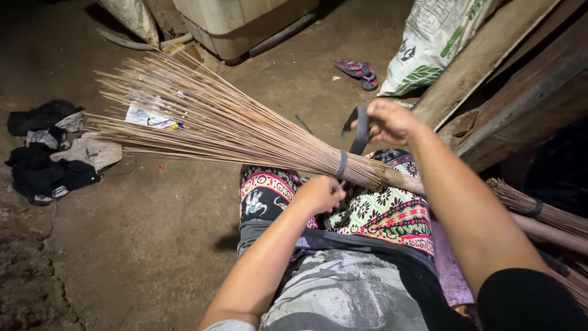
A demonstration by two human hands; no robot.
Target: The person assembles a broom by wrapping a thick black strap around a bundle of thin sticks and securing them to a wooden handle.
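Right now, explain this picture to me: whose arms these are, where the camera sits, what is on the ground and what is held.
There is no machine here. The camera is worn on a person's head and looks down, so the two bare arms coming in from the bottom are that person's own. The person sits with a patterned cloth over the lap.

Across the lap lies a broom of thin stiff sticks, fanned out to the left. The left hand is closed at the bound end, beside a dark band around the sticks. The right hand holds up a dark strap.

On the dirt floor lie dark clothes, sandals and a white sack. A second broom lies at right.
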